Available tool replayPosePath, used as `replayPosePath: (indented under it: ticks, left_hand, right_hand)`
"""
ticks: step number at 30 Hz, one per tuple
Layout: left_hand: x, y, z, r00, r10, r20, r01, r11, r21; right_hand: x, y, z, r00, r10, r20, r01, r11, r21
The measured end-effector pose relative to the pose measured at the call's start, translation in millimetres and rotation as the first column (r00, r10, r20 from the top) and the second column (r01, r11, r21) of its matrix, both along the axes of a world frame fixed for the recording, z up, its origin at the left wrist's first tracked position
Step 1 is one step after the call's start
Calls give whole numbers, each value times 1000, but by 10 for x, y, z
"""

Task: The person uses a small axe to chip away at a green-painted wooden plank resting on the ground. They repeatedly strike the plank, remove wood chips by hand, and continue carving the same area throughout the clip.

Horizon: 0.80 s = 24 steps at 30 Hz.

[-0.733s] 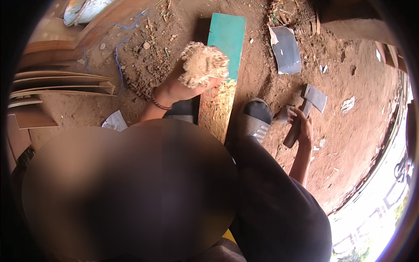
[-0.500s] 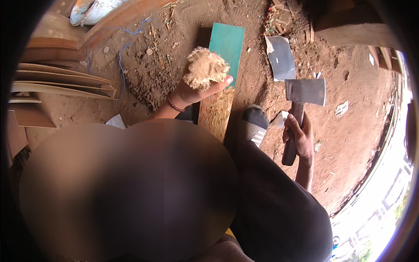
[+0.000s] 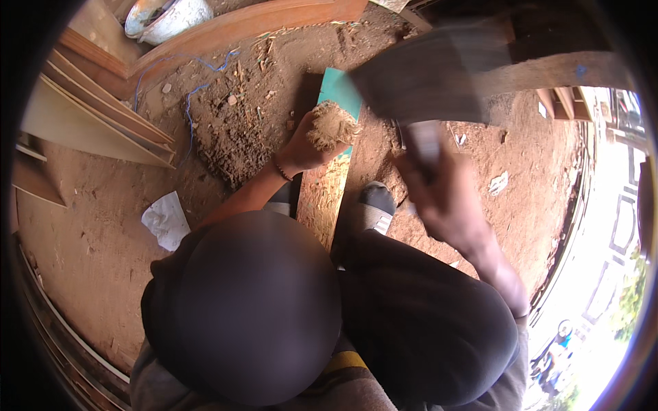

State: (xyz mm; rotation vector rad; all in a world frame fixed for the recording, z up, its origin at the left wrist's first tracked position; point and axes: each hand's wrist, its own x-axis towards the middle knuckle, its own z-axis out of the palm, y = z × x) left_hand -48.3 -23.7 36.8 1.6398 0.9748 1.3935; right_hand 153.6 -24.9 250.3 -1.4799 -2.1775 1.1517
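We've a dirt flr point(image 3: 96, 219) here, w/ a plank point(image 3: 321, 195), green at its far end & chipped bare nearer us, btwn our shoes point(image 3: 377, 207). Our L hand point(image 3: 300, 149) has its grip wrapped round a frayed tan piece point(image 3: 332, 128) over the plank; can't tell if they touch. Our R hand point(image 3: 449, 195), blurred, has its grip closed round a raised hatchet point(image 3: 428, 79), R of the tan piece.
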Motion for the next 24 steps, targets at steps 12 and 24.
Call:
replayPosePath:
  ticks: [12,24]
  left_hand:
    - [-42,-6,-1,981,19,-192,-2,996,89]
    - [74,-74,-124,977,-72,203,74,997,-4]
  right_hand:
    - [-213,64,228,899,-200,-389,209,978,-20]
    - [-131,26,-199,990,67,123,-48,987,-150]
